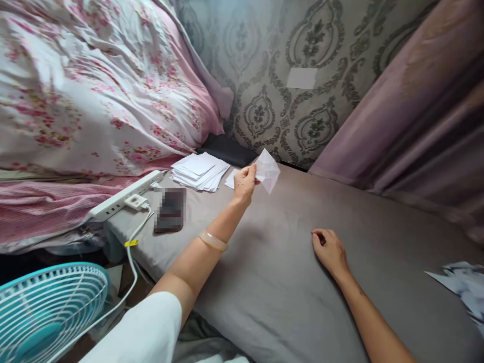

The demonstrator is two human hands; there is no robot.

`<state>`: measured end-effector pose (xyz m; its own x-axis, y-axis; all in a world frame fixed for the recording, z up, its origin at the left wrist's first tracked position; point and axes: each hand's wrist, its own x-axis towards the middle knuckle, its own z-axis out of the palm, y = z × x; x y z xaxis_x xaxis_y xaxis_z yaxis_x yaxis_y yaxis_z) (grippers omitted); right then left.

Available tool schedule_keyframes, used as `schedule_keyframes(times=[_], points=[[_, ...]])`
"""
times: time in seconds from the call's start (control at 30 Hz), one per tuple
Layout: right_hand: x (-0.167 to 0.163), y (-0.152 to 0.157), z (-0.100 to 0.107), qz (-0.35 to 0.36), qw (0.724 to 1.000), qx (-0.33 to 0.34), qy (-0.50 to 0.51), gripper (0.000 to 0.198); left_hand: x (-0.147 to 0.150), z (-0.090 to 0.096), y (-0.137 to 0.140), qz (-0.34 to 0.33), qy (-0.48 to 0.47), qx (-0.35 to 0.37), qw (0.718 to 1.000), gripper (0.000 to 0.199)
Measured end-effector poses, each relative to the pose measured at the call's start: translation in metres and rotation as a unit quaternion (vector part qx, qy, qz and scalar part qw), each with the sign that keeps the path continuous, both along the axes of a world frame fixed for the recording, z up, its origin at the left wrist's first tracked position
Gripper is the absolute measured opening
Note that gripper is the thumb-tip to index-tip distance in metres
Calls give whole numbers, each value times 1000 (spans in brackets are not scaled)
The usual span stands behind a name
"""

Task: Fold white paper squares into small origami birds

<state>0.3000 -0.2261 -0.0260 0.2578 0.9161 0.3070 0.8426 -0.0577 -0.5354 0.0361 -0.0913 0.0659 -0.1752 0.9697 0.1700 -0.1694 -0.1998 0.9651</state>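
Observation:
My left hand (pixel 245 184) is raised over the far part of the grey-covered surface, fingers and thumb closed on the edge of a thin white piece of paper (pixel 268 171). The paper is held corner up, and faint fold lines show on it. Just behind that hand, another white paper (pixel 231 179) lies partly hidden. A stack of white papers (pixel 200 170) sits to its left. My right hand (pixel 329 250) rests low on the grey cloth with its fingers curled in, and nothing is seen in it.
A phone (pixel 170 209) and a white power strip (pixel 126 195) with a plugged-in cable lie on the left. A teal fan (pixel 56 307) stands at lower left. Crumpled papers (pixel 459 285) lie at far right. A black flat item (pixel 227 149) rests by the wall.

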Motion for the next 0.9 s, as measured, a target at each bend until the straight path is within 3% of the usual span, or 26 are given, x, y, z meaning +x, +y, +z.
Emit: schedule_keyframes(times=[0.1, 0.2, 0.3, 0.5, 0.77, 0.9], points=[[-5, 0, 20, -20, 977, -44, 206, 38, 25, -7, -19, -139, -129, -120, 975, 36], [-19, -4, 41, -31, 890, -64, 451, 51, 48, -25, -36, -198, -177, -175, 948, 33], [-36, -8, 49, -1, 831, -81, 550, 55, 64, -45, -52, -219, -181, -198, 938, 31], [-44, -12, 30, -24, 858, -16, 512, 43, 66, -65, -73, -286, -62, -195, 936, 38], [-28, -20, 21, -28, 894, -71, 442, 33, 58, -63, -75, -324, 129, -200, 916, 24], [-23, -21, 15, -53, 914, -48, 400, 46, 57, -65, -76, -318, 169, -223, 906, 19]])
